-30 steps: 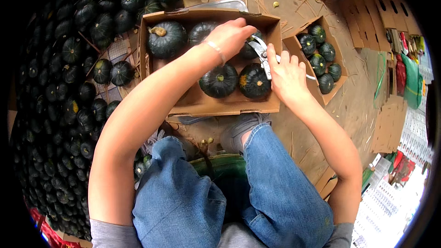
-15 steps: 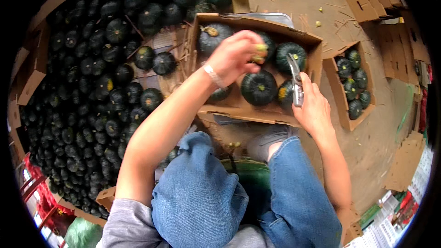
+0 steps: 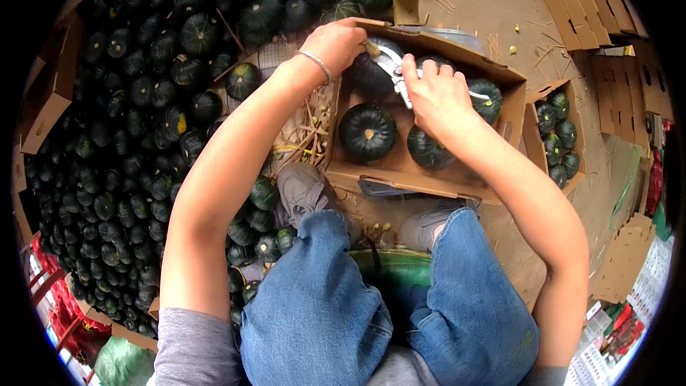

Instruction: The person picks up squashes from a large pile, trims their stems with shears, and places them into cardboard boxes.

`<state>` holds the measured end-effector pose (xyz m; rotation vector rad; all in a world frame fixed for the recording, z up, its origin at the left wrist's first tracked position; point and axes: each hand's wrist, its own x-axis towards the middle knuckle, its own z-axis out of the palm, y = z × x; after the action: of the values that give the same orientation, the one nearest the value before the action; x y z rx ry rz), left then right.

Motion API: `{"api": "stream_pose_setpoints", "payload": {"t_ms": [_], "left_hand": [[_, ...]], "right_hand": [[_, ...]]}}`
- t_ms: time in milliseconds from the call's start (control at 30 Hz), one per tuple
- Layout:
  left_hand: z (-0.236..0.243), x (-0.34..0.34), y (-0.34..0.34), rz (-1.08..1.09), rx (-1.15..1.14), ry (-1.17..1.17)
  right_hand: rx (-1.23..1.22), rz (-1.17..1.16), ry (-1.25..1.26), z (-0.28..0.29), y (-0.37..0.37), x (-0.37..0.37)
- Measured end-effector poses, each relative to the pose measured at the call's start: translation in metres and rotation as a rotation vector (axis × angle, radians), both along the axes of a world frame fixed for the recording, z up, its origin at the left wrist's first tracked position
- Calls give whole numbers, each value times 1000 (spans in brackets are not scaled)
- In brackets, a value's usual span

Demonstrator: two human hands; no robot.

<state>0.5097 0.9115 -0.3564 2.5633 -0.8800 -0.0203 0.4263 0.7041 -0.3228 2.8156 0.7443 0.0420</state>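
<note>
Evidently, the right hand [image 3: 439,96] is grasping a pair of silver metal pruning shears with curved blades and pale handles [image 3: 388,61], its fingers wrapping around them while one handle end is sticking out beyond the knuckles. The blades are pointing leftward, presumably because the grip is bringing them close to the short tan stem [image 3: 371,48] of a round, dark green squash [image 3: 368,78], which is sitting in the far left corner of an open brown cardboard box [image 3: 480,68]. Whether the blades are touching the stem, I cannot tell.

The left hand [image 3: 341,44] is bending over that same corner, its fingers curling beside the stem; their undersides are hidden, so I cannot tell whether they are pinching it or only resting there. Coming in from the opposite side, the hand is probably leaving room for the blades.

Other round, dark green squashes [image 3: 367,132] are lying apart inside the box, some showing their stem ends upward, perhaps so that these are easy to reach. The box is resting over a flat grey tray [image 3: 386,188], just beyond the person's feet, likely keeping everything within comfortable reach of both arms.
</note>
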Motion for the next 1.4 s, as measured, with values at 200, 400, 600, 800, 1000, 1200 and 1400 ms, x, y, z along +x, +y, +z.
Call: {"api": "stream_pose_setpoints", "payload": {"t_ms": [200,400,600,800,1000,1200,1400], "left_hand": [[-1,5,-4,41,34,35],[73,-58,100,363,-174,239],[52,-203,204,429,498,412],[-14,-191,94,573,-765,867],[-32,-170,14,602,-1241,1130],[29,-176,-48,556,-1183,1220],[41,-98,-129,62,-977,1234]], "right_hand": [[56,-118,293,0,11,2],[806,-608,300,44,-54,-61],[592,-1393,138,-64,-231,-257],[458,-1363,296,-128,-214,-307],[1923,-1260,818,-65,-155,-177],[2482,-1234,526,-57,-172,-221],[2674,-1449,143,-55,-237,-251]]}}
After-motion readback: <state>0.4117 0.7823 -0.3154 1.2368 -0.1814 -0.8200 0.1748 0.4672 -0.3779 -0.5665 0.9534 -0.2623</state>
